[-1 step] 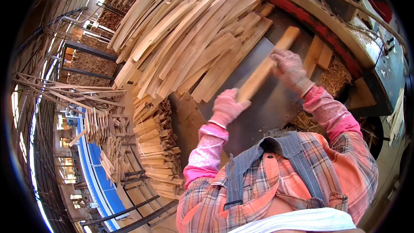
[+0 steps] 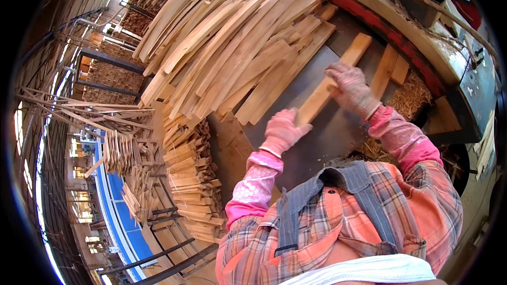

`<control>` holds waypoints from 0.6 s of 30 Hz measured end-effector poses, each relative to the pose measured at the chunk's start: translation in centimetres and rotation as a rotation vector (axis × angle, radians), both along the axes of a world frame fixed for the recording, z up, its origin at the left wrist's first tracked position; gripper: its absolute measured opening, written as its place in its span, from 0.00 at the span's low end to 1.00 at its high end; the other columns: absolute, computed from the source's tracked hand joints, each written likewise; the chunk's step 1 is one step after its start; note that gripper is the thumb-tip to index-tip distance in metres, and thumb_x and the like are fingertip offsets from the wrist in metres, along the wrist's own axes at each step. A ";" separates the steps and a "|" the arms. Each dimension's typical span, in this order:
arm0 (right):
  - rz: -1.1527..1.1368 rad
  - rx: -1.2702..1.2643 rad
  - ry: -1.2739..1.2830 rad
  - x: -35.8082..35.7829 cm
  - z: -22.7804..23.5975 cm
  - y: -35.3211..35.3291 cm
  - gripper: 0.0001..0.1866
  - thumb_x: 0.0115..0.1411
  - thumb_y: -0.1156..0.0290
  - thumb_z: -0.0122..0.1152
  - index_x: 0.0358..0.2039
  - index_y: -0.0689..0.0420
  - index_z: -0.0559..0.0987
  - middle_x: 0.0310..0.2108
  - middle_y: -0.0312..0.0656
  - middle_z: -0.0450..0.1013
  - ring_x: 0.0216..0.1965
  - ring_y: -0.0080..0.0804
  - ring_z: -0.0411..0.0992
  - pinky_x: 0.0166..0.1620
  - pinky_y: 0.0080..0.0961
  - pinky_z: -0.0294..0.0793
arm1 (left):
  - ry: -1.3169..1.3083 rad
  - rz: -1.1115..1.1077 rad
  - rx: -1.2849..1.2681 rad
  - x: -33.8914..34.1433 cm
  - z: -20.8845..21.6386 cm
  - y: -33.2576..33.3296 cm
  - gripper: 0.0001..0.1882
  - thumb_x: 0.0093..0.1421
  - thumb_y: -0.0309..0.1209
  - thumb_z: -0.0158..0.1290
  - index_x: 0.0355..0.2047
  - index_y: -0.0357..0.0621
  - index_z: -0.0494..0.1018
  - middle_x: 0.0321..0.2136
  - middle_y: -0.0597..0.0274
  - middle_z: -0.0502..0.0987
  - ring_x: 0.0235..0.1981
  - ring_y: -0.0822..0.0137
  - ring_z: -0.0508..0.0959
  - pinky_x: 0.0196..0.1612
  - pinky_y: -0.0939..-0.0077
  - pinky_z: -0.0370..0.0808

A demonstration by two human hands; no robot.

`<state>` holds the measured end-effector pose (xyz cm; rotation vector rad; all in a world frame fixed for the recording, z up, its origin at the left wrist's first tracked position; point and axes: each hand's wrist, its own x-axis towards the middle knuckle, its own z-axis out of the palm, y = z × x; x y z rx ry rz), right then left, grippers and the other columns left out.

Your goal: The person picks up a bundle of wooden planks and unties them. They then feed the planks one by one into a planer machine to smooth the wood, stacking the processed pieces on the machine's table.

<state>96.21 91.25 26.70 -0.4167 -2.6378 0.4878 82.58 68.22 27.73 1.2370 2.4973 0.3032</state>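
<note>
A short wooden plank slants over the grey metal tabletop, its far end pointing toward the red-edged machine. Gloved in pink, my left hand grips the near end, thumb on one side and fingers on the other. My right hand, in a similar glove, is wrapped over the plank farther along. Just left of the plank lies a large pile of long wooden boards. Two short wood pieces rest beyond my right hand, beside heaped shavings.
The machine's red edge and pale body curve across the far right. Bundled wood strips are stacked to my left. Farther left stand loose-strip racks and a long blue surface. Part of a person in red shows at the upper right.
My right hand has shifted slightly left and toward me along the plank. My left hand and the plank have moved slightly right.
</note>
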 end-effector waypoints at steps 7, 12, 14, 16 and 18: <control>0.061 0.066 -0.219 -2.0 -3.3 0.3 0.15 0.60 0.59 0.60 0.41 0.55 0.82 0.49 0.41 0.76 0.57 0.43 0.71 0.60 0.44 0.69 | 0.743 0.213 0.425 -12.4 6.7 1.2 0.25 0.61 0.41 0.62 0.54 0.40 0.76 0.49 0.49 0.80 0.51 0.52 0.78 0.56 0.57 0.74; -0.187 0.110 -0.275 1.0 -3.9 5.4 0.14 0.62 0.60 0.57 0.37 0.56 0.83 0.45 0.43 0.77 0.57 0.45 0.70 0.59 0.41 0.70 | 0.916 0.340 0.016 -18.0 10.0 0.4 0.24 0.62 0.39 0.61 0.56 0.46 0.73 0.49 0.52 0.79 0.49 0.52 0.80 0.53 0.55 0.75; -0.176 0.105 -0.236 2.5 -4.7 7.6 0.13 0.62 0.61 0.58 0.38 0.56 0.83 0.46 0.43 0.77 0.57 0.45 0.70 0.60 0.41 0.70 | 0.889 0.377 -0.009 -18.8 10.0 0.9 0.20 0.61 0.40 0.61 0.51 0.47 0.76 0.48 0.53 0.80 0.48 0.52 0.81 0.53 0.54 0.75; -0.206 0.035 -0.227 3.1 -5.6 9.5 0.13 0.61 0.61 0.61 0.38 0.57 0.83 0.48 0.43 0.77 0.58 0.48 0.71 0.61 0.43 0.70 | 0.901 0.320 -0.096 -19.1 10.1 1.1 0.16 0.61 0.42 0.61 0.45 0.47 0.78 0.47 0.53 0.81 0.47 0.52 0.82 0.52 0.53 0.75; -0.219 0.077 -0.196 3.4 -6.0 10.6 0.12 0.62 0.63 0.61 0.38 0.57 0.83 0.47 0.44 0.77 0.58 0.48 0.70 0.62 0.41 0.69 | 0.911 0.282 -0.058 -19.1 10.6 0.7 0.15 0.61 0.43 0.61 0.42 0.47 0.79 0.45 0.52 0.81 0.47 0.52 0.82 0.51 0.54 0.76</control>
